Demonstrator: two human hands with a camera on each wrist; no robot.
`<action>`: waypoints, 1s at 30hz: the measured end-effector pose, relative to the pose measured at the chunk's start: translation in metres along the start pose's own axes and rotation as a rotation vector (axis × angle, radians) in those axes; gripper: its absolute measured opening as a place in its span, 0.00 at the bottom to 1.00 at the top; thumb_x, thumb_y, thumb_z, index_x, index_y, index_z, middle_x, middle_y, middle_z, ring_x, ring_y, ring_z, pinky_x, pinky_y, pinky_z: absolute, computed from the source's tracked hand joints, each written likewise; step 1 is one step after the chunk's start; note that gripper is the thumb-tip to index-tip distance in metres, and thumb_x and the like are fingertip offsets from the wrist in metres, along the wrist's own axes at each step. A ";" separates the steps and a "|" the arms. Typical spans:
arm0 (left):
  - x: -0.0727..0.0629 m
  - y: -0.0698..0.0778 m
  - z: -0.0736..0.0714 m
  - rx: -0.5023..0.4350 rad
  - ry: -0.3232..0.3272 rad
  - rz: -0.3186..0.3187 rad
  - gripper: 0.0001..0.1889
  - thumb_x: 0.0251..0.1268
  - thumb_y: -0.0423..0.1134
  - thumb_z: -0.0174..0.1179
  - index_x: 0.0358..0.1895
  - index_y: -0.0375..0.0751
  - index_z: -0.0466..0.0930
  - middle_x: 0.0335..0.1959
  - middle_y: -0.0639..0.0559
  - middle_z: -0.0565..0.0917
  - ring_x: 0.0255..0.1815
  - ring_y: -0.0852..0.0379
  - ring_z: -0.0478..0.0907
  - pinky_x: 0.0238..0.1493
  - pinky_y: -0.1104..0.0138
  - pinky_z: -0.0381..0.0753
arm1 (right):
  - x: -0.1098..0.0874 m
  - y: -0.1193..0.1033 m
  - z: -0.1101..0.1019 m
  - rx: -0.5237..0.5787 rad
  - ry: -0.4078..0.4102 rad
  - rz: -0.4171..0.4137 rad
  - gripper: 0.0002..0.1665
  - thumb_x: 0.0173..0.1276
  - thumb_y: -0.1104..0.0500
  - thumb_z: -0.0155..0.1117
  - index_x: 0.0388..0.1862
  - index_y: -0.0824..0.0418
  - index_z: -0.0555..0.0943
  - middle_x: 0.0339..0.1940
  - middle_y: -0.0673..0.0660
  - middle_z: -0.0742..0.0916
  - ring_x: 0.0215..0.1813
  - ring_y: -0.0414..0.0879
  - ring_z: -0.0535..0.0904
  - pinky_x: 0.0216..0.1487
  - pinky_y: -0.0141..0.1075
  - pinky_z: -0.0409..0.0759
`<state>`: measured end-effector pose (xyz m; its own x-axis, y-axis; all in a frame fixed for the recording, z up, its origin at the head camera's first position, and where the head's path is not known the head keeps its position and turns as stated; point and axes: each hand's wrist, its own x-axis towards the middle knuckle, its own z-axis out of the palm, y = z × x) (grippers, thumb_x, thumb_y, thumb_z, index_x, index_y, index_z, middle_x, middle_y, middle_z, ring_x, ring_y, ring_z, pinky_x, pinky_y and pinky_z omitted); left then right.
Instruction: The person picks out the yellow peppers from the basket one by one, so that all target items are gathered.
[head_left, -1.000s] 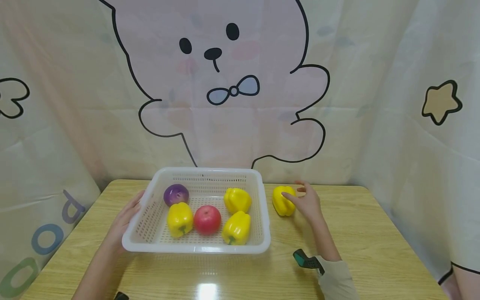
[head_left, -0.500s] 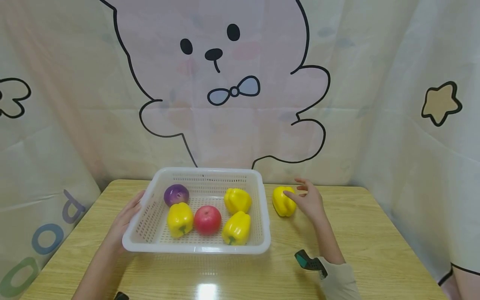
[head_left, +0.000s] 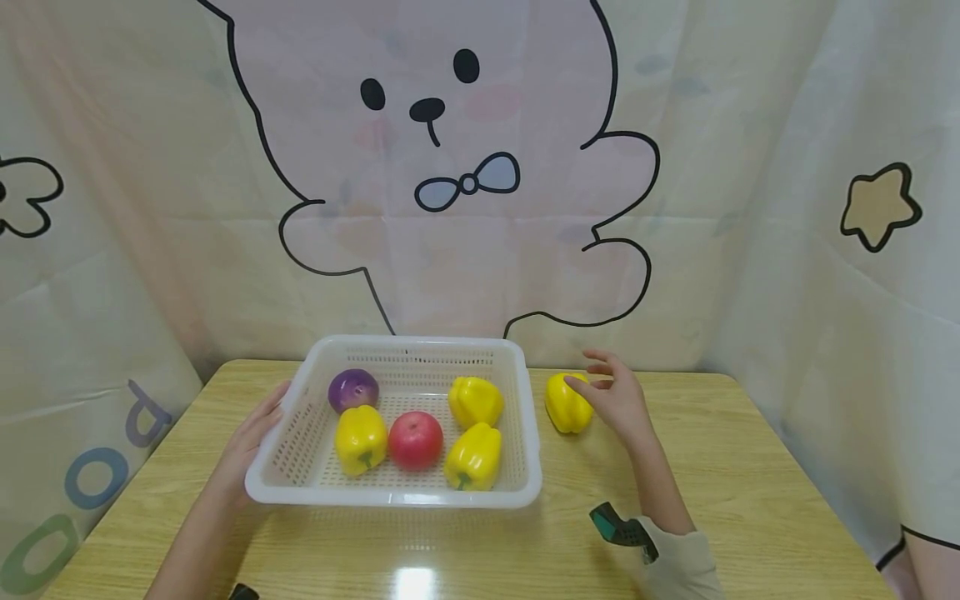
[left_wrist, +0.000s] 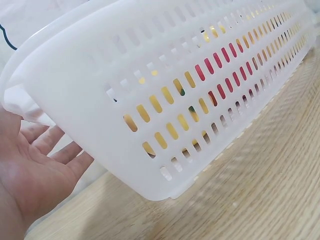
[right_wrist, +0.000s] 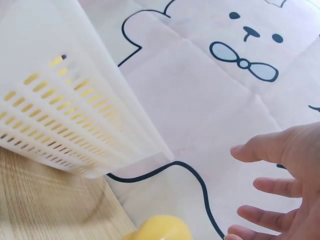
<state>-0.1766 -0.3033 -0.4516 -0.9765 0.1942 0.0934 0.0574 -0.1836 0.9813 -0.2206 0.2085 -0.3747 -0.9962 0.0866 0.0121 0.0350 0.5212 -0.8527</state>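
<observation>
A white plastic basket stands on the table. Inside it are a purple round vegetable, a red round fruit and three yellow bell peppers, one of them at the front right. My left hand rests against the basket's left side; in the left wrist view its fingers reach along the wall under the rim. Another yellow bell pepper lies on the table, right of the basket. Close over it is my right hand, thumb overlapping it in the head view, fingers spread and holding nothing.
The wooden table ends at a pale curtain printed with a cartoon bear, which also hangs along both sides. A dark wrist strap device sits at my right sleeve.
My right hand has risen slightly above the loose yellow bell pepper, its fingertips a little higher. The left hand, the basket and its contents have stayed in place.
</observation>
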 end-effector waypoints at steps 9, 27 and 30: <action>-0.001 0.000 0.000 -0.008 0.009 0.007 0.23 0.91 0.44 0.36 0.78 0.71 0.63 0.63 0.75 0.81 0.58 0.67 0.83 0.53 0.68 0.85 | -0.006 -0.010 0.002 0.016 -0.014 -0.079 0.36 0.77 0.54 0.70 0.78 0.59 0.70 0.71 0.69 0.79 0.66 0.66 0.77 0.63 0.52 0.82; -0.001 -0.002 0.000 -0.025 0.005 0.001 0.24 0.91 0.44 0.35 0.80 0.70 0.62 0.64 0.73 0.81 0.58 0.64 0.84 0.52 0.66 0.86 | -0.011 -0.024 0.018 -0.010 -0.105 -0.244 0.33 0.75 0.56 0.71 0.75 0.60 0.73 0.69 0.70 0.80 0.64 0.66 0.80 0.63 0.57 0.82; 0.000 -0.001 0.000 -0.020 0.018 -0.015 0.22 0.91 0.45 0.36 0.77 0.74 0.63 0.63 0.73 0.81 0.57 0.64 0.84 0.52 0.66 0.86 | -0.010 -0.029 0.020 -0.026 -0.123 -0.271 0.33 0.75 0.56 0.71 0.75 0.60 0.73 0.68 0.70 0.81 0.63 0.66 0.80 0.63 0.58 0.82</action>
<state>-0.1764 -0.3031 -0.4528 -0.9807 0.1801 0.0760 0.0391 -0.2003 0.9790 -0.2128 0.1760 -0.3606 -0.9716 -0.1612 0.1731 -0.2333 0.5331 -0.8132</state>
